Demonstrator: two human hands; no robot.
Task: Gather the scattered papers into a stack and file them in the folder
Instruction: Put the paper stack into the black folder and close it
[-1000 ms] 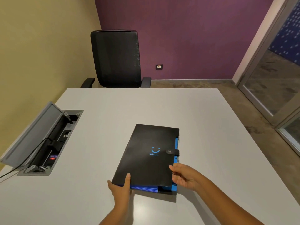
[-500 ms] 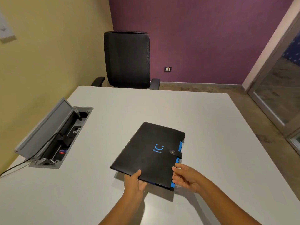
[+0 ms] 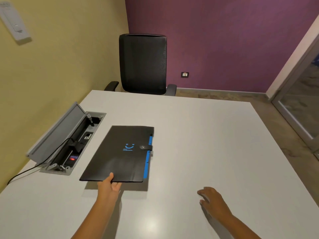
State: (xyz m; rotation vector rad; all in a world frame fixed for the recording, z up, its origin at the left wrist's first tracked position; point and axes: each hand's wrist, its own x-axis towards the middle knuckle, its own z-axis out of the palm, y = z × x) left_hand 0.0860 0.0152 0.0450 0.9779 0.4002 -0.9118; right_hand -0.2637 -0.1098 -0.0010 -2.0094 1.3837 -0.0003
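Observation:
A closed black folder with a blue smiley print and a snapped strap lies on the white table, left of centre. Blue inner edges show along its right side. My left hand grips the folder's near edge, thumb on top. My right hand is off the folder, resting palm-down on the table to the right with fingers loosely spread and holding nothing. No loose papers are visible on the table.
An open grey cable hatch with plugs and a black cable sits in the table just left of the folder. A black office chair stands at the far edge. A glass door is on the right.
The folder has shifted left toward the cable hatch and turned. My right hand has let go of its right edge and moved away to the right. My left hand still holds the near edge.

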